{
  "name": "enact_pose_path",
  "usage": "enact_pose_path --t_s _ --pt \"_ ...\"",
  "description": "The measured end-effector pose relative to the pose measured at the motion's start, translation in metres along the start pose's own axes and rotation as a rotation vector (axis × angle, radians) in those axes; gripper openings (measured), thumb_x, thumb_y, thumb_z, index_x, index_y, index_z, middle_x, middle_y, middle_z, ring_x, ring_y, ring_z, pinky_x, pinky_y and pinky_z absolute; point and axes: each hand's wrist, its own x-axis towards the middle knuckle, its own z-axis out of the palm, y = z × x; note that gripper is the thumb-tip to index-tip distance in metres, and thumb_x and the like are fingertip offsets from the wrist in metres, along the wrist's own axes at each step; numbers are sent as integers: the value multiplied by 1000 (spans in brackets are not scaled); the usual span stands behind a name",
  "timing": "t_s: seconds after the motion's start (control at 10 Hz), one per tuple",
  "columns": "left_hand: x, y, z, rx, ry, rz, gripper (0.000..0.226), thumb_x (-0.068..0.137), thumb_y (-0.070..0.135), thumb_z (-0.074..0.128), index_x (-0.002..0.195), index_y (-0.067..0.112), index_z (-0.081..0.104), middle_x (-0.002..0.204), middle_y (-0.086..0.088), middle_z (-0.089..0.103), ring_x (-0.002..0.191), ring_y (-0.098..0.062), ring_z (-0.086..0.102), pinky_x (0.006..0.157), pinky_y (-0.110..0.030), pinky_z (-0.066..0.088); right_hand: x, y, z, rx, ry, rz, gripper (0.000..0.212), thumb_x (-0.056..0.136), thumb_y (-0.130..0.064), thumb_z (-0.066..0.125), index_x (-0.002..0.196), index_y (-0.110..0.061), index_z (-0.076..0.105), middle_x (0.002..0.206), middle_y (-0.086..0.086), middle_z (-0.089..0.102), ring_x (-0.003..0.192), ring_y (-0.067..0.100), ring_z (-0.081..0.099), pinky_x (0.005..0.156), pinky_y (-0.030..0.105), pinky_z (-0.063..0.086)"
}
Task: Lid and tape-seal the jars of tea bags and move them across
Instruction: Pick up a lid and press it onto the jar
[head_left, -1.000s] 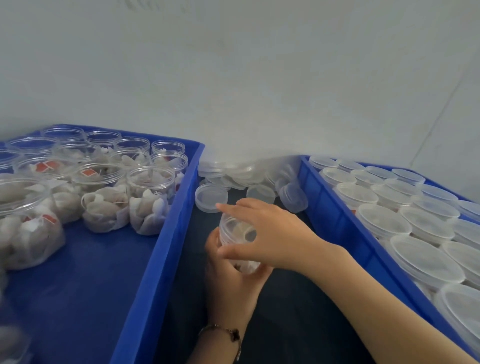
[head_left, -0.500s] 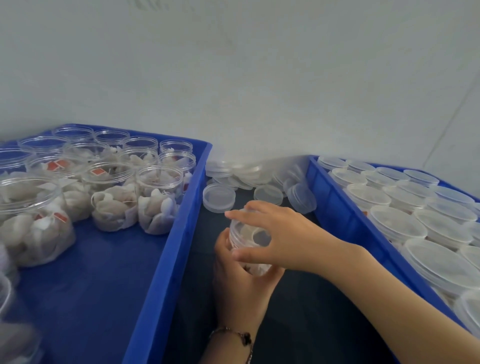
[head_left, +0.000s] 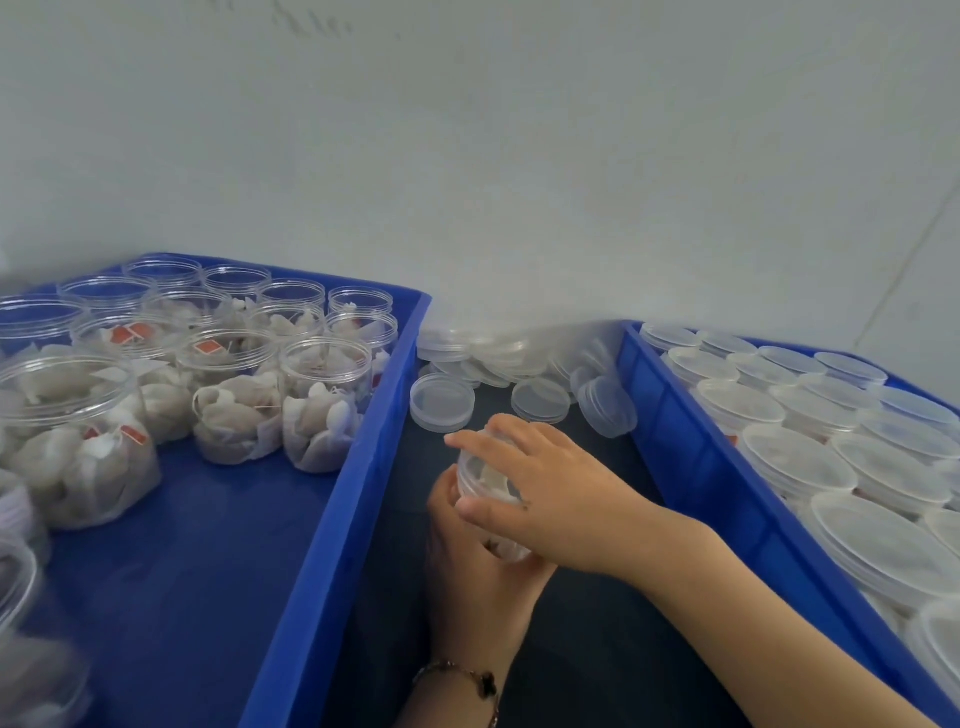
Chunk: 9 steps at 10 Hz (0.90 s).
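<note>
— Between the earlier picture and now, what has moved?

— Very little. Both hands keep the same jar (head_left: 485, 486); the right hand (head_left: 545, 493) has turned slightly over its top.

— How is the grip?

— The left hand (head_left: 478, 571) is curled around the jar body from below. The right hand's thumb and fingers close around the lid (head_left: 475, 470). I judge she is screwing it on.

— Where is the jar?

— Above the dark bench (head_left: 597, 649), in the gap between the left blue tray (head_left: 332, 519) and the right blue tray (head_left: 691, 467).

— And around it?

— Loose lids (head_left: 441, 402) lie near the far edge of the bench. Open jars of tea bags (head_left: 327, 405) stand in the left tray, lidded jars (head_left: 795, 462) in the right one.

— What could go wrong?

— The lid may sit crooked and cross the thread, if a tea bag is caught under the rim. I see no tape.
</note>
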Motion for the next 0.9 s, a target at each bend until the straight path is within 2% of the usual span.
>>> enact_pose_path --t_s 0.1,0.2,0.3,0.4,0.5,0.6,0.7,0.8,0.9 --pt "1 3 2 -35 12 -10 87 57 2 84 120 40 36 112 24 55 98 16 53 80 1 38 1 1 0 9 -21 9 61 87 -68 33 142 -55 11 156 -14 12 140 16 14 111 33 15" --pt "-1 -6 -3 -7 35 7 87 58 0 83 121 37 35 111 23 55 93 19 51 76 2 37 3 2 -1 23 -23 12 61 87 -68 35 142 -55 13 157 -15 10 143 14 10 113 34 13" --pt "-6 6 6 -29 -142 55 91 58 3 85 131 26 36 129 7 53 111 9 49 86 -3 38 4 2 0 16 -16 -3 59 87 -66 36 142 -53 17 156 -14 14 142 14 12 112 33 14" --pt "7 24 12 237 -193 -290 91 68 23 77 142 1 29 143 -28 30 134 -35 29 104 -36 36 4 3 -2 31 -34 -24 58 89 -63 39 142 -52 20 156 -13 15 141 15 11 111 32 14" --pt "4 4 5 0 -203 -42 94 54 22 89 136 11 45 129 -4 57 116 -11 55 88 -10 44 2 4 -9 175 -59 -48 58 89 -55 52 141 -52 26 154 -16 18 140 8 10 106 27 14" --pt "2 -2 -20 -82 -214 56 101 48 33 88 135 39 38 121 24 57 110 9 54 87 -15 49 -2 7 -27 351 -138 -91 63 83 -35 69 136 -51 39 140 -28 33 126 -7 30 94 12 25" --pt "7 4 -13 -164 -280 53 99 48 43 84 133 48 34 121 30 52 114 11 50 89 -16 47 -6 13 -63 483 -63 -124 67 73 -33 78 126 -60 45 129 -43 34 108 -32 29 86 0 27" --pt "4 3 -17 -189 -270 19 100 49 41 85 131 51 29 122 34 46 115 15 44 91 -14 43 -10 16 -85 354 55 -142 66 73 -40 77 123 -65 42 139 -33 31 114 -30 25 94 1 17" --pt "2 3 -14 -198 -265 7 100 48 48 82 134 50 30 127 25 50 118 6 49 96 -30 49 -10 14 -67 90 -108 -130 69 76 -47 71 131 -63 33 147 -23 28 126 -13 22 95 2 15"
